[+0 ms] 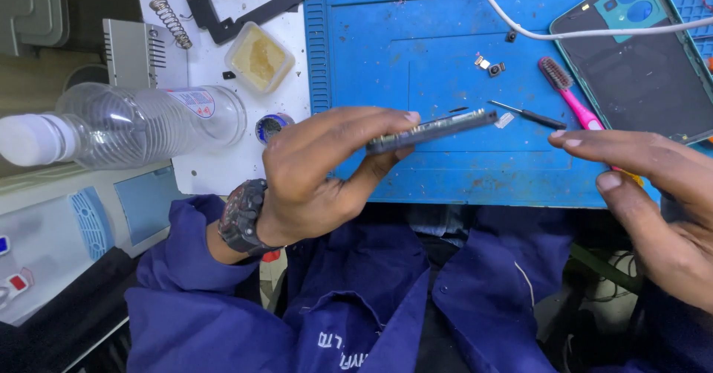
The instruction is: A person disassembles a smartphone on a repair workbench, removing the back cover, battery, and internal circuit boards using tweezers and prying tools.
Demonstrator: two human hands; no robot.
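My left hand (323,172) grips a thin dark phone body (434,129) edge-on, held level above the front of the blue work mat (416,53). A black watch sits on that wrist. My right hand (646,195) hovers to the right with fingers spread and holds nothing; its fingertips are a short gap from the phone's right end. A pink brush (568,94) and a small black screwdriver (529,115) lie on the mat just beyond the phone.
A green phone back cover (639,53) lies at the mat's far right under a white cable (520,27). Small camera parts (490,66) sit mid-mat. A clear plastic bottle (126,124), a yellowish tub (260,59) and a spring (171,22) are at the left.
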